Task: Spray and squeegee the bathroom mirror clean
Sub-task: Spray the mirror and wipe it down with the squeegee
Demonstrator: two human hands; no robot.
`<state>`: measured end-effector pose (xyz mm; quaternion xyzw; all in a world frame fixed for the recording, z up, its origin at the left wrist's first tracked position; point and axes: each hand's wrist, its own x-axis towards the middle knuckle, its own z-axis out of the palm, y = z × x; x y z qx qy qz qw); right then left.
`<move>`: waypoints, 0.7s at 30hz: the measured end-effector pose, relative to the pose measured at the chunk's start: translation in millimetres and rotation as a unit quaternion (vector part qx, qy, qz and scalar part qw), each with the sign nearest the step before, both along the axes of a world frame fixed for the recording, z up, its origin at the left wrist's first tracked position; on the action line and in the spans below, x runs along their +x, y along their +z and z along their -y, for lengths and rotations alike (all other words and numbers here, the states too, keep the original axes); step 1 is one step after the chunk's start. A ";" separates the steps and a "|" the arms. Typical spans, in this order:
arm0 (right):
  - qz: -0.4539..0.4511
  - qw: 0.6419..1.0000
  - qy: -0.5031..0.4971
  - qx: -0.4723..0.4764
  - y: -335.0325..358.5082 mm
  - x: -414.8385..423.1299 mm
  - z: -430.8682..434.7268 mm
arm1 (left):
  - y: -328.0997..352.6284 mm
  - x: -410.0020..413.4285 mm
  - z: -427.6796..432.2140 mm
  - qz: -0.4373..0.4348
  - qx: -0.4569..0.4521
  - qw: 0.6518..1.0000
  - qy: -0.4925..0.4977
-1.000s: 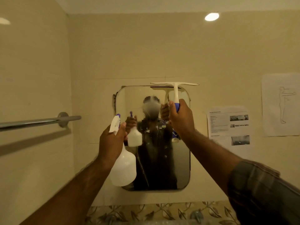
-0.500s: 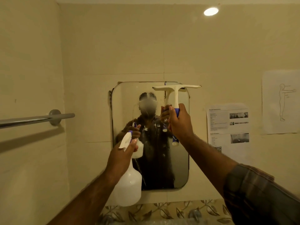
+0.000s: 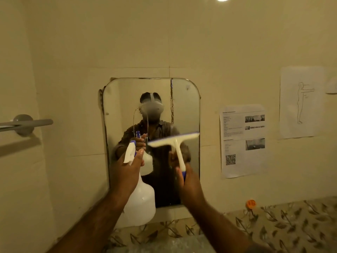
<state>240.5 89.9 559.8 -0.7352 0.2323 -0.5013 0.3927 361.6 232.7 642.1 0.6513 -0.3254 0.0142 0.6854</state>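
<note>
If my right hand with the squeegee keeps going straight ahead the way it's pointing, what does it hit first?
Most likely the mirror: the right hand points the squeegee up and forward at the glass. The blade overlaps the mirror's right half, though motion blur hides whether it already touches.

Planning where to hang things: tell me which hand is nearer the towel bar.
Left. The left hand grips the spray bottle, toward the towel bar; the right hand is farther right.

The squeegee (image 3: 173, 141) blade is smeared by motion blur; print on the posted sheet (image 3: 243, 140) probably cannot be read.
</note>
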 end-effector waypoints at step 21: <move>-0.130 0.979 -0.120 0.099 -81.0 -56.6 -37.8 | -13.5 -17.3 -2.2 -0.012 0.009 1.000 0.006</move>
